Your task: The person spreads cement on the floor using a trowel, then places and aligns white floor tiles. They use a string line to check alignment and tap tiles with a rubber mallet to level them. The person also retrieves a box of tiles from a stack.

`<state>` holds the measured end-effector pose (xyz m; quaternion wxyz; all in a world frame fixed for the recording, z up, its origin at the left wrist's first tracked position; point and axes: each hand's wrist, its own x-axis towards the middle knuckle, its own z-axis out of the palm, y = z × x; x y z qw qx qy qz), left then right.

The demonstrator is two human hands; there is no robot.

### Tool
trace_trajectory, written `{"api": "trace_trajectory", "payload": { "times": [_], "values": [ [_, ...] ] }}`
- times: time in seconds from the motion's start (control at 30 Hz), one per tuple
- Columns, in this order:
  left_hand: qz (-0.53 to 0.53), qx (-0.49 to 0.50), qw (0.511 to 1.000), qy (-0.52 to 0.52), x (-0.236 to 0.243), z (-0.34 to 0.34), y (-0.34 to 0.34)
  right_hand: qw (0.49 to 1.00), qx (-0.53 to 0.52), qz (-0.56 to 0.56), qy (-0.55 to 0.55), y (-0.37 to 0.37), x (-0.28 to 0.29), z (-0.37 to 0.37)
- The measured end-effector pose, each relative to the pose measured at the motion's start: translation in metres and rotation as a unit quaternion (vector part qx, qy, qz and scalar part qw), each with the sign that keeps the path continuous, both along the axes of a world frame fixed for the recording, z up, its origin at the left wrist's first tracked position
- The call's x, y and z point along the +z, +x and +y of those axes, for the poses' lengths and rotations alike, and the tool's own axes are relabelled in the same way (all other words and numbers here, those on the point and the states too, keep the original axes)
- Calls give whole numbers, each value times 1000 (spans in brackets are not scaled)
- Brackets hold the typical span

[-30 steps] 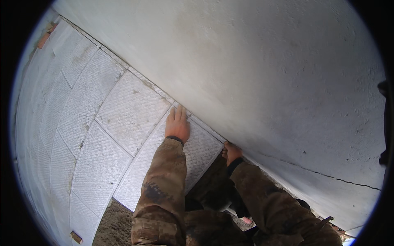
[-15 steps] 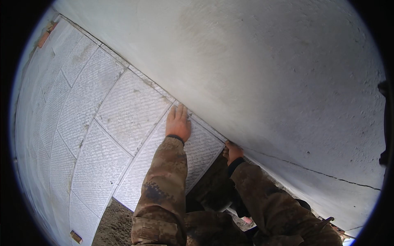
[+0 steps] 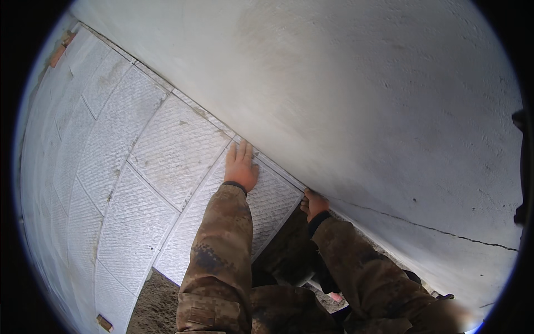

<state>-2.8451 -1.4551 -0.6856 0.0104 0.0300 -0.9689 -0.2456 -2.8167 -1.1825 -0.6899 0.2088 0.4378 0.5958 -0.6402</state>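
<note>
A pale grey paving tile with a ribbed surface [image 3: 272,197] lies at the near end of the paving, against the wall. My left hand [image 3: 241,167] rests flat on it near its far corner, fingers stretched out toward the wall and holding nothing. At the tile's near corner by the wall, my right hand [image 3: 314,204] is closed, its curled fingers at the tile's edge; their undersides are hidden. My left sleeve covers part of the tile.
A smooth grey wall [image 3: 334,100] with a long crack rises along the right. Ribbed tiles [image 3: 178,150] laid in rows spread to the left. Bare soil [image 3: 156,303] shows at the lower left. A small brown block [image 3: 104,323] lies on the tiles, and orange brick pieces [image 3: 57,55] at the far left.
Both hands keep their places on the tile; the view has shifted only slightly. A blurred shape now shows at the lower right, beside my right forearm.
</note>
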Motion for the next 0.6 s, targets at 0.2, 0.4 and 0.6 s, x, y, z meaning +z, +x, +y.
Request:
{"api": "trace_trajectory", "payload": {
  "times": [0.2, 0.4, 0.6],
  "values": [
    [-30, -14, 999, 30, 6, 10, 7, 1000, -7, -7, 16, 0, -1, -1],
    [-24, -18, 999, 16, 8, 31, 20, 1000, 17, 1, -11, 1, -2, 3],
    [-37, -15, 999, 12, 15, 30, 17, 1000, 21, -3, 11, 1, 3, 1]
  ]
}}
